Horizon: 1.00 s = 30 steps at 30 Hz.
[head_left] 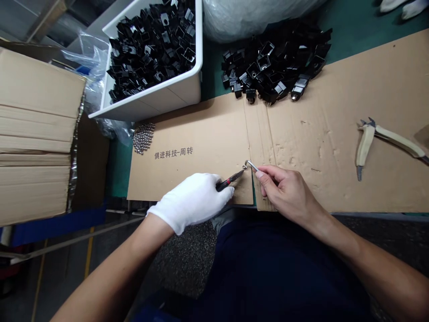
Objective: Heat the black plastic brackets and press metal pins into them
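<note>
1. Currently, left hand (192,199), in a white glove, has its grip wrapped around a black-and-red tool (229,180); tip points toward the right hand (286,190).
2. Right hand, bare, has a narrow grip, fingertips pinching a bent metal rod (252,166).
3. Small metal ring (244,167) at the tool's tip, beside the rod's bent end, above the cardboard (214,129); cannot tell whether the rod enters it.
4. Metal bits (144,137) clustered at the cardboard's left; white bin (167,96) of black parts (154,51) behind; loose black heap (276,67) farther right; pale-handled pliers (365,144) lie at right, spread.
</note>
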### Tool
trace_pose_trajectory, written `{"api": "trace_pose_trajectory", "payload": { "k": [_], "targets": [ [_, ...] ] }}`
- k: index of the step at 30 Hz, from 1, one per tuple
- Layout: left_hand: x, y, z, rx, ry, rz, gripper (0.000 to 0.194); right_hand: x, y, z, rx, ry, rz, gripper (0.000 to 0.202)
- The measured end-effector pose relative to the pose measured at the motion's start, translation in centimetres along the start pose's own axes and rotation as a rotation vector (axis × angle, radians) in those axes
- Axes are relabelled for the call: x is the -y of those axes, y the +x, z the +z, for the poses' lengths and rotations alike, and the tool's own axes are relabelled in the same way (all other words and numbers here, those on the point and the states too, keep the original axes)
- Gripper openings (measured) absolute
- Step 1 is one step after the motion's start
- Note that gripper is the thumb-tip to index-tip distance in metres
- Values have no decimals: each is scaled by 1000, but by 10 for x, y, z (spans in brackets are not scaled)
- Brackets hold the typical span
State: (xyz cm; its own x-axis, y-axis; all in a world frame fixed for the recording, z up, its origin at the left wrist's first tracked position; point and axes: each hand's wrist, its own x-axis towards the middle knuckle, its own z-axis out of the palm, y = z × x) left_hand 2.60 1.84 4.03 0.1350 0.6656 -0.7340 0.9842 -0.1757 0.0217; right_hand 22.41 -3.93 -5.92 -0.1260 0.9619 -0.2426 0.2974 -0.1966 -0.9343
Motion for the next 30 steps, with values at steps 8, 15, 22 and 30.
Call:
{"api": "trace_pose_trajectory", "payload": {
  "k": [8,15,22,30],
  "targets": [
    [1,0,-3,31,-40,-16,53,-1,1,0,34,-18,3,26],
    [1,0,-8,44,-36,-24,56,0,1,0,26,-30,-12,25],
    [2,2,-13,64,-25,-47,59,-1,1,0,25,-28,-28,26],
    [0,6,-19,89,6,-34,58,0,2,1,34,-9,-41,24]
  ]
}}
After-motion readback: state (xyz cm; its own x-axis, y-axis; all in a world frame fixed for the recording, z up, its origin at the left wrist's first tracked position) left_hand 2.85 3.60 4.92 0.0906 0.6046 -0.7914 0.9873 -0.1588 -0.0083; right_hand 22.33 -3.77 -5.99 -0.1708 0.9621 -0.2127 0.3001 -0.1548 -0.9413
